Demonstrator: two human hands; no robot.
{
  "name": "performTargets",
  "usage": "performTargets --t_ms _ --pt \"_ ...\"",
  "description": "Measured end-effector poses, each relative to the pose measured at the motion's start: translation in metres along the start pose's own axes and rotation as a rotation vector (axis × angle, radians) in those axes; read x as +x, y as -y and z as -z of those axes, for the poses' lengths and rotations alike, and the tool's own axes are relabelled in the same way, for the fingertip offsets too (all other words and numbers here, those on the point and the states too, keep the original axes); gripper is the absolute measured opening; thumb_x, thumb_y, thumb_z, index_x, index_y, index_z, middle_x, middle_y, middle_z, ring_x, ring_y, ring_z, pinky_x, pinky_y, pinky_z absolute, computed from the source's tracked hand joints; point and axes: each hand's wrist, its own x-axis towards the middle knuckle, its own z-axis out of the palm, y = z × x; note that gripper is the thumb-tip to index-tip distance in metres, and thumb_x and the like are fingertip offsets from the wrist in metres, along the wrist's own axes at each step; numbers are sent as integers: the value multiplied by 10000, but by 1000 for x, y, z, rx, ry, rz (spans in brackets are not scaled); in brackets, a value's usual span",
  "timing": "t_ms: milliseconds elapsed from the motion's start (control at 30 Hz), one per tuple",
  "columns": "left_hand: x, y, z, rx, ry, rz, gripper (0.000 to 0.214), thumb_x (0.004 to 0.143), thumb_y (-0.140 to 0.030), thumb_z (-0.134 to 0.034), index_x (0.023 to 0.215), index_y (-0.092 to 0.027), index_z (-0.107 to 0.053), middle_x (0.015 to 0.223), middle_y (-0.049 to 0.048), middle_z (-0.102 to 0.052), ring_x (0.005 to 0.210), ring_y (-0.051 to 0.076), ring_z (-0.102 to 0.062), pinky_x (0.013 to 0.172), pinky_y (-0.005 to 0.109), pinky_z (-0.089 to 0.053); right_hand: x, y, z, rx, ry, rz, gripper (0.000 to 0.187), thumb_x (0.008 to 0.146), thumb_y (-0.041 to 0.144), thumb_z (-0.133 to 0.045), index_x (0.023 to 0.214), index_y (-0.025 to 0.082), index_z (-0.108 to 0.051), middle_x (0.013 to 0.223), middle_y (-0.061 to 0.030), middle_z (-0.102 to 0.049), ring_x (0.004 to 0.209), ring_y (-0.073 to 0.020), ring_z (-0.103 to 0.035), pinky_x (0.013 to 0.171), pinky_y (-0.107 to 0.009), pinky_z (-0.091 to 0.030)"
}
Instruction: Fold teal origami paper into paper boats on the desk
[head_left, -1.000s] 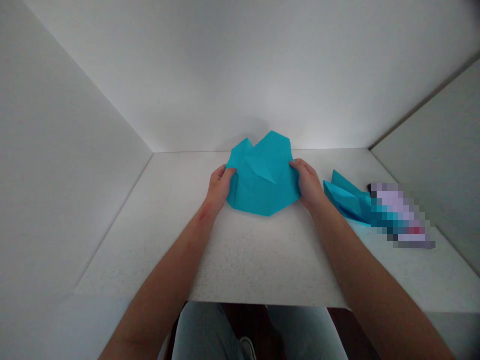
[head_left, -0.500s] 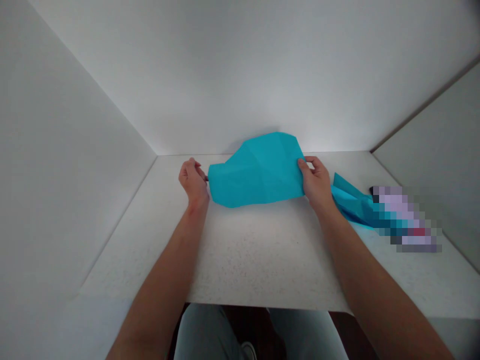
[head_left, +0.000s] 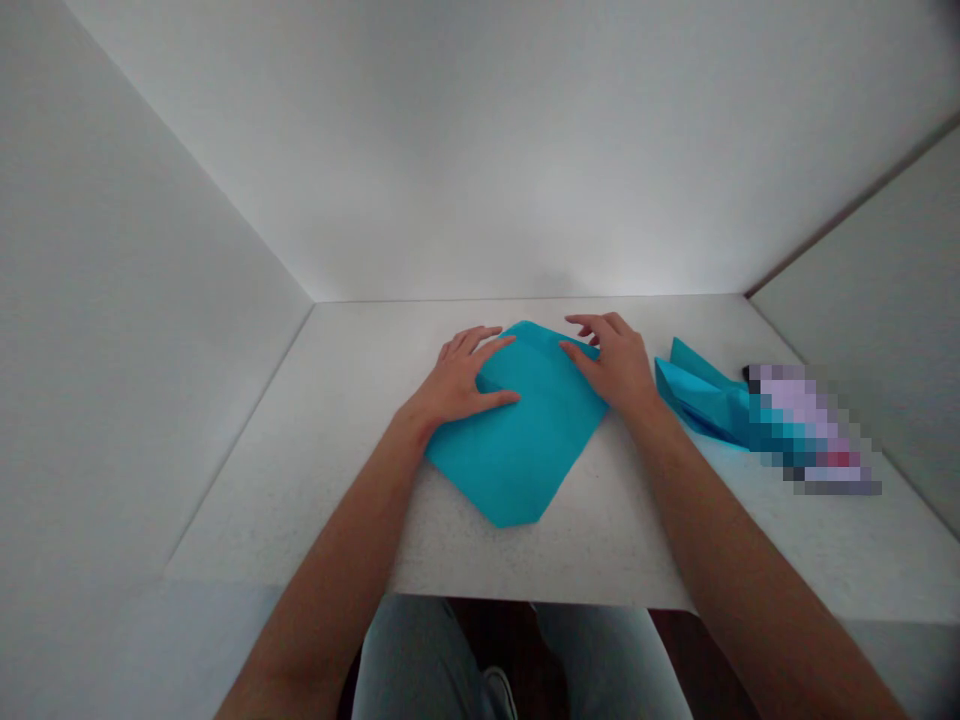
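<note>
Along the white counter (head_left: 600,560), my left hand (head_left: 457,380) and right hand (head_left: 615,365) rest with fingers spread on the light, softly creased blue paper (head_left: 517,470), best lifted by its bare near corner.

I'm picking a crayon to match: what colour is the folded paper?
The paper is bright turquoise, clearest in the head view.

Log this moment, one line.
left hand: flat on teal folded paper | right hand: on its edge | second teal paper: beside right hand
</note>
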Motion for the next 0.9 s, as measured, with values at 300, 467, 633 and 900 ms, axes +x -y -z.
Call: performTargets --t_ms 300,467,633,900 --pt "-9 -14 -32 235 172 125 732 1081 -676 -464 1720 -320 -426 1828 88 -348 1735 385 -174 1372 716 -26 -8 26 -3 -55 124 100 398 1077 465 -551 1317 231 -766 1296 -168 -715 1166 -355 -710 1035 -530 -560" --pt "-7 -15 -28 289 63 204 815 999 -749 -581 1572 -170 -587 1667 242 -534 1652 433 -354 1376 683 -87 -14 9 -18 -66 459 157 673 1039 611 -616 1603 243 -606 1711 -177 -521 1574 -446 -493 1262 -682 -426" --pt "-4 -8 -30 199 133 120 916 993 -743 -601 1695 -181 -432 1780 206 -402 1696 370 -295 1393 567 -179 -13 -4 -18 64 595 277 762 974 682 -708 1636 327 -583 1774 -111 -444 1656 -409 -390 1354 -699 -278" --pt "-2 -4 -40 253 67 281 997 995 -803 -531 1746 -167 -372 1855 197 -215 1738 381 -171 1404 564 -150 -22 4 -20 -34 614 227 920 1002 754 -609 1734 226 -432 1823 -159 -312 1691 -416 -294 1381 -656 -257"
